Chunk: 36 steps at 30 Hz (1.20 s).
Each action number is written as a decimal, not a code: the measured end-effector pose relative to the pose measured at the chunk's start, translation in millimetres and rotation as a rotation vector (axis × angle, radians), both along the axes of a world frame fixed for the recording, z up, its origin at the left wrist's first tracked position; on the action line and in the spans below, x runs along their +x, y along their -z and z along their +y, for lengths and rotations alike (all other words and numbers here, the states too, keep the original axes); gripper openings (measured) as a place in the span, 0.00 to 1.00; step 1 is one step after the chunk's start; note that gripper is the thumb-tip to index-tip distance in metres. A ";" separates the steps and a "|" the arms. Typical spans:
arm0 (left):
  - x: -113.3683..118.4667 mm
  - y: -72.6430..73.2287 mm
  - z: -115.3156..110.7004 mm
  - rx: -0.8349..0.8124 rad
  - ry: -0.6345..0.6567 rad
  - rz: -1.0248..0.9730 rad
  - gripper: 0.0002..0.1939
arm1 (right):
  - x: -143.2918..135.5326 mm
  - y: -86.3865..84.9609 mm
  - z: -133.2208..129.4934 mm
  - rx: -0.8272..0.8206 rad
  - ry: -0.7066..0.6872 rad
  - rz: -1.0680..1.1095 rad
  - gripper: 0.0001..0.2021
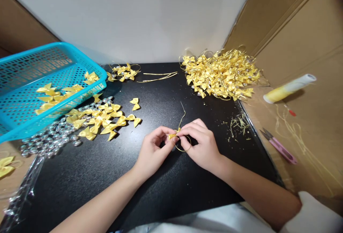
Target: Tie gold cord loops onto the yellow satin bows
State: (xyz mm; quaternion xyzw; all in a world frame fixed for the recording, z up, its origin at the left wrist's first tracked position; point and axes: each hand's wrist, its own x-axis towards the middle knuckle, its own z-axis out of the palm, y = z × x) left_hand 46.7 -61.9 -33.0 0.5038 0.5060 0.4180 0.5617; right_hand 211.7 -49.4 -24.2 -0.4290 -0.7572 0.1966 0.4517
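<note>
At the middle of the black table (112,176), my left hand (155,147) pinches a small yellow ribbon bow (171,136) between thumb and fingers. Close against it, my right hand (199,142) is closed on a thin gold cord (183,150) at the bow. One loop of the cord hangs below the fingertips, and a loose end sticks up and away toward the back. The fingertips partly cover the bow, so whether a bead sits in it cannot be made out.
Left stands a turquoise basket (88,61) with yellow bows. Silver beads (50,138) and loose bows (104,118) lie before it. Finished-looking bows with cord are heaped (219,74) at back right. Cord strips (158,77), thread scraps (239,124), pink snips (281,149) and a thread spool (289,88) lie around.
</note>
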 end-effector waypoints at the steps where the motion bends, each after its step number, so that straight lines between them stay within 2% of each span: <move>1: 0.1 0.0 0.0 0.001 -0.001 -0.006 0.07 | 0.2 0.7 -0.1 0.006 0.001 -0.010 0.08; 11: 1.0 -2.7 0.7 -0.015 -0.005 -0.051 0.10 | -0.1 5.0 -0.3 0.027 0.010 -0.045 0.08; 24: -0.4 -1.0 -1.6 0.054 -0.030 0.025 0.08 | -1.1 -0.1 -1.2 -0.015 0.026 0.019 0.07; 30: 0.1 0.0 -0.5 0.077 -0.029 0.019 0.07 | -2.4 -1.3 -1.8 -0.122 0.084 0.101 0.07; 36: 0.0 -0.2 -1.1 0.068 -0.039 -0.012 0.06 | -1.9 -1.5 -2.3 -0.197 0.083 0.146 0.05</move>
